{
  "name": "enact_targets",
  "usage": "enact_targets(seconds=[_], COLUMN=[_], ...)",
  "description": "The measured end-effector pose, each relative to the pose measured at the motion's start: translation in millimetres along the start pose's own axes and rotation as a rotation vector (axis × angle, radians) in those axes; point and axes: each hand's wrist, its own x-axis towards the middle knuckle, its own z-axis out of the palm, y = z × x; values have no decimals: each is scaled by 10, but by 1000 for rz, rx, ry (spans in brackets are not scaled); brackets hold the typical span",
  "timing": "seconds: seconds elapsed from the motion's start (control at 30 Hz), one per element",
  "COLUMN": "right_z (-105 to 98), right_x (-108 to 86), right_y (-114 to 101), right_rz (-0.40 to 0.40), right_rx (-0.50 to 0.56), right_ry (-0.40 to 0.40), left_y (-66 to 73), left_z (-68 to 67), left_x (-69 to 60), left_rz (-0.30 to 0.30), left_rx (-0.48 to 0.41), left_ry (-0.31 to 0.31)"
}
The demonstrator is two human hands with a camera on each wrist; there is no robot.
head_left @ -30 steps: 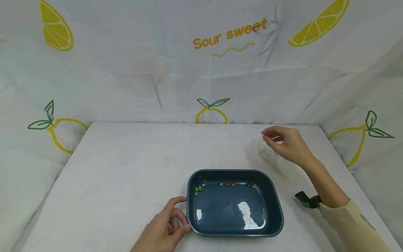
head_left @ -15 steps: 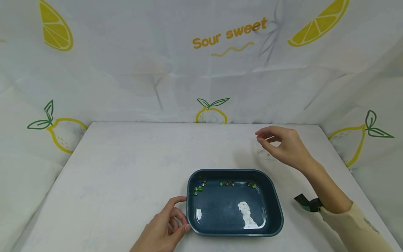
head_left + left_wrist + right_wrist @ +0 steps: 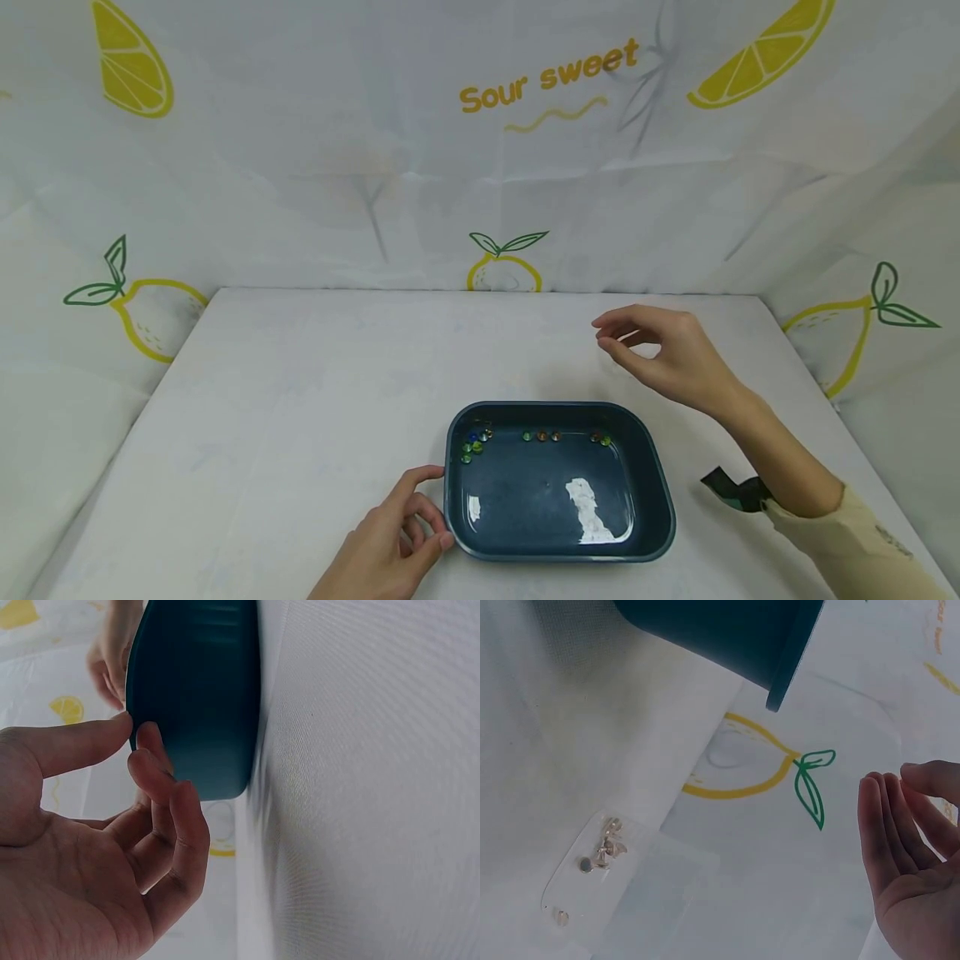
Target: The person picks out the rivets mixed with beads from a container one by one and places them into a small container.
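A dark blue-green tray lies on the white table, with several coloured glass marbles along its far side and far-left corner. My left hand touches the outside of the tray's left wall with its fingertips and thumb. Beyond the tray's far-right corner, my right hand hovers above the table, thumb and fingertips close together. Whether something small sits between them is hidden. In the right wrist view a clear box holds several small shiny pieces; in the head view it is mostly covered by the right hand.
A white curtain printed with lemons surrounds the table at the back and sides. A dark green-black strap hangs from the right wrist beside the sleeve.
My right hand has drifted left, away from above the clear box, and now covers most of it. The left hand and the tray stay where they were.
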Motion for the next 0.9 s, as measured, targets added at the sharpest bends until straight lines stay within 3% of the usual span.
enact_targets(seconds=[0.53,0.9], right_z=[55,210], right_x=[63,89], right_y=[-192,-298], right_rz=[47,92], right_rx=[191,325], right_ry=[-152,-288], left_y=[18,38], left_z=[3,8], left_x=[2,-8], left_rz=[-28,-46], left_rx=[21,43], left_ry=[-3,2])
